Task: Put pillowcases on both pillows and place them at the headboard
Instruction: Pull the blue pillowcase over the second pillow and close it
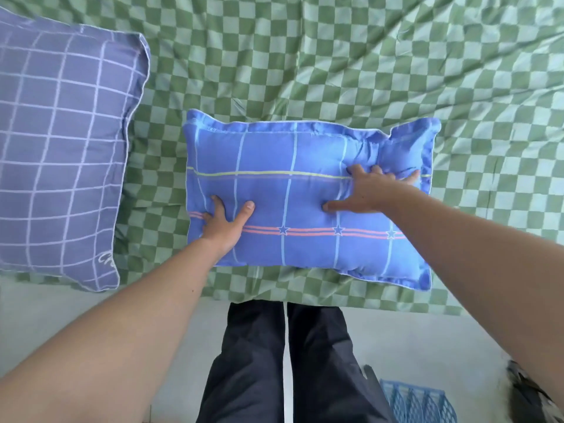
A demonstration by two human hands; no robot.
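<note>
Under both hands lies the blue pillow (305,196), already inside its case, on the green checked bed cover (335,56) near the bed's edge. The left hand (227,222) presses flat with spread fingers on the near left part, probably to keep the pillow in place. The right hand (370,190) presses with fingers bent a little into the creased far right corner, I think to smooth the filling there. Well left of the grip rests the grid pillow (61,154), also covered. No headboard is visible.
</note>
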